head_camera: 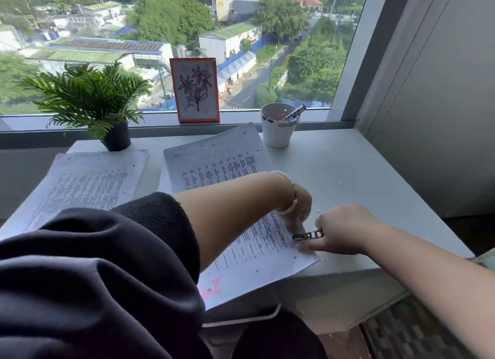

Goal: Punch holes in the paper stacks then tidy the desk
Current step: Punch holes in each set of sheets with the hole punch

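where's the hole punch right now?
Head view, right of centre: the small metal punch is gripped in the right hand, at the right edge of the nearer paper stack, with the left hand beside it.

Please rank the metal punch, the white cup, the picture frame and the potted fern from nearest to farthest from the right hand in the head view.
1. Metal punch: gripped in the right hand.
2. White cup: far side of the desk, by the window.
3. Picture frame: on the sill, left of the cup.
4. Potted fern: far left.
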The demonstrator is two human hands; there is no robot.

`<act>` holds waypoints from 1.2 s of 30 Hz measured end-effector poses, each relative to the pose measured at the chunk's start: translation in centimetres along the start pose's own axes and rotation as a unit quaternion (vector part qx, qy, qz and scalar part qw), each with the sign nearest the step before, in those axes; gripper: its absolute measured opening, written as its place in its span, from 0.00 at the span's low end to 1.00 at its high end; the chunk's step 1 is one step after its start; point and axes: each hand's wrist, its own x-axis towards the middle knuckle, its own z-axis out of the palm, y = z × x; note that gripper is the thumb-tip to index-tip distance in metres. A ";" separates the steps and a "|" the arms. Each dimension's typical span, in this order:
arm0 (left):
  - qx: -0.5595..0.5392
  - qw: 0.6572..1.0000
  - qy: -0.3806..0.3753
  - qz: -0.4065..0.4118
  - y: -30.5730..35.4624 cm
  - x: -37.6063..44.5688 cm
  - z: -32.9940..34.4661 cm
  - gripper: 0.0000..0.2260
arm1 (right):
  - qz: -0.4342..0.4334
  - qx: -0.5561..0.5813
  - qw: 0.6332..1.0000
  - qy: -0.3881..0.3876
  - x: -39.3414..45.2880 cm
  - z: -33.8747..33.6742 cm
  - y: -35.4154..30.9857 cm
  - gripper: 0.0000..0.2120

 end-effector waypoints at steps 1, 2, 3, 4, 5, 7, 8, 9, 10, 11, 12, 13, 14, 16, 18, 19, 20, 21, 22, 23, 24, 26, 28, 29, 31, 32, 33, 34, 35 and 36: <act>0.001 1.000 0.004 0.000 -0.1 0.0 0.1 0.14 | 0.000 0.000 1.000 0.005 0.0 -0.1 -0.1 0.31; 0.004 1.000 0.007 0.001 -0.2 -0.1 0.2 0.14 | 0.001 0.000 1.000 0.006 0.1 -0.3 -0.2 0.30; 0.006 1.000 0.009 0.002 -0.2 -0.1 0.3 0.14 | 0.002 0.002 1.000 0.004 0.1 -0.4 -0.3 0.30; 0.009 1.000 0.011 0.003 -0.3 -0.1 0.4 0.14 | 0.003 0.005 1.000 -0.003 0.1 -0.6 -0.4 0.30; 0.012 1.000 0.012 0.003 -0.3 -0.1 0.6 0.14 | 0.004 0.009 1.000 -0.010 0.1 -0.7 -0.5 0.30; 0.019 1.000 0.012 0.003 -0.3 -0.1 0.9 0.16 | 0.012 0.020 0.999 -0.031 0.0 -1.2 -0.7 0.30; 0.023 1.000 0.011 0.003 -0.3 -0.1 1.1 0.17 | 0.018 0.024 0.999 -0.044 0.0 -1.5 -0.8 0.30; 0.027 1.000 0.009 0.003 -0.3 -0.1 1.2 0.17 | 0.023 0.028 0.998 -0.057 0.0 -1.7 -0.9 0.30; 0.033 0.999 0.010 0.003 -0.3 0.0 1.2 0.17 | 0.029 0.034 0.996 -0.071 -0.1 -2.0 -1.0 0.30; 0.036 0.999 0.011 0.002 -0.2 0.1 1.3 0.16 | 0.035 0.040 0.995 -0.089 -0.1 -2.2 -1.1 0.29; 0.041 0.999 0.010 0.000 -0.1 0.2 1.3 0.16 | 0.040 0.051 0.992 -0.109 -0.1 -2.3 -1.2 0.29; 0.049 0.999 0.007 -0.004 0.0 0.3 1.2 0.16 | 0.044 0.065 0.989 -0.128 0.0 -2.5 -1.2 0.29; 0.059 0.998 0.003 -0.008 0.2 0.3 1.2 0.17 | 0.046 0.080 0.985 -0.145 0.2 -2.6 -1.2 0.28; 0.065 0.998 0.002 -0.009 0.3 0.3 1.3 0.18 | 0.048 0.096 0.982 -0.156 0.3 -2.9 -1.3 0.28; 0.054 0.999 0.006 -0.008 0.0 0.1 1.1 0.17 | 0.050 0.093 0.985 -0.135 0.3 -3.0 -1.4 0.28; 0.045 0.999 0.009 -0.010 -0.1 -0.1 0.9 0.16 | 0.050 0.085 0.988 -0.116 0.2 -3.0 -1.3 0.28; 0.035 0.999 0.014 -0.012 -0.3 -0.4 0.8 0.16 | 0.050 0.076 0.991 -0.096 0.1 -3.0 -1.3 0.29; 0.028 0.999 0.017 -0.017 -0.6 -0.6 0.8 0.16 | 0.051 0.067 0.993 -0.078 0.0 -2.9 -1.2 0.29; 0.021 0.999 0.018 -0.023 -0.7 -0.8 0.8 0.16 | 0.050 0.059 0.995 -0.061 -0.2 -2.8 -1.1 0.30; 0.014 0.999 0.017 -0.028 -0.9 -0.9 0.8 0.15 | 0.048 0.055 0.996 -0.044 -0.3 -2.6 -1.0 0.31; 0.004 0.999 0.018 -0.033 -1.1 -1.0 1.0 0.13 | 0.046 0.058 0.997 -0.031 -0.5 -2.4 -1.0 0.32; -0.018 0.999 0.021 -0.039 -1.6 -1.1 1.2 0.11 | 0.048 0.077 0.996 -0.020 -0.9 -2.1 -0.8 0.31; -0.029 0.998 0.025 -0.039 -1.8 -1.5 1.3 0.10 | 0.061 0.105 0.992 -0.033 -1.2 -1.9 -0.2 0.31; -0.030 0.998 0.029 -0.039 -1.9 -1.7 1.2 0.09 | 0.074 0.129 0.988 -0.043 -1.3 -2.0 0.3 0.31; -0.042 0.998 0.036 -0.039 -2.1 -2.1 1.1 0.09 | 0.091 0.254 0.962 -0.042 -2.0 -2.4 1.6 0.29; -0.050 0.997 0.036 -0.039 -2.2 -2.4 0.9 0.09 | 0.088 0.370 0.924 -0.032 -2.4 -2.5 2.2 0.27; -0.061 0.997 0.035 -0.039 -2.2 -2.6 0.9 0.11 | 0.075 0.498 0.864 -0.028 -2.8 -2.5 2.7 0.25; -0.074 0.996 0.035 -0.039 -2.3 -2.8 0.8 0.13 | 0.052 0.601 0.796 -0.047 -3.0 -2.5 2.9 0.23; -0.083 0.995 0.036 -0.039 -2.2 -2.9 0.8 0.15 | 0.021 0.664 0.743 -0.085 -3.1 -2.4 2.9 0.23; -0.089 0.995 0.036 -0.040 -2.1 -3.0 0.7 0.15 | -0.012 0.684 0.718 -0.126 -3.2 -2.4 2.7 0.21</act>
